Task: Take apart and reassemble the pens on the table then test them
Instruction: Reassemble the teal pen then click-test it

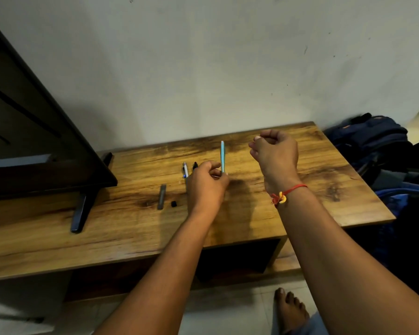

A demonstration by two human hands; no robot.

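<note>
In the head view, a wooden table (pixel 252 228) runs across the middle of the frame, and both bare forearms reach in over its near edge.

Over the middle of the table, the left hand (pixel 207 182) pinches the lower end of a light blue pen barrel (pixel 222 157) between thumb and curled fingers. The barrel stands nearly upright above the tabletop.

The right hand (pixel 275 153) hangs above the table's right half, apart from the barrel. Its fingers are curled in with the thumb against the forefinger, and I cannot tell whether anything small sits between them. A red thread bracelet (pixel 286 193) circles that wrist.

On the tabletop, left of centre, a white and blue pen (pixel 185 170) and a black pen piece (pixel 195 165) lie side by side, partly hidden behind the left hand. Nearer the table's front edge lie a grey pen piece (pixel 161 196) and, just beside it, a small black cap (pixel 174 203).

A television (pixel 34 141) stands on the table's left end, with one stand foot (pixel 81 211) pointing toward the front edge.

Off the table's right end sits a dark blue backpack (pixel 373 139). On the floor in front of the table there is a bare foot (pixel 292 310).
</note>
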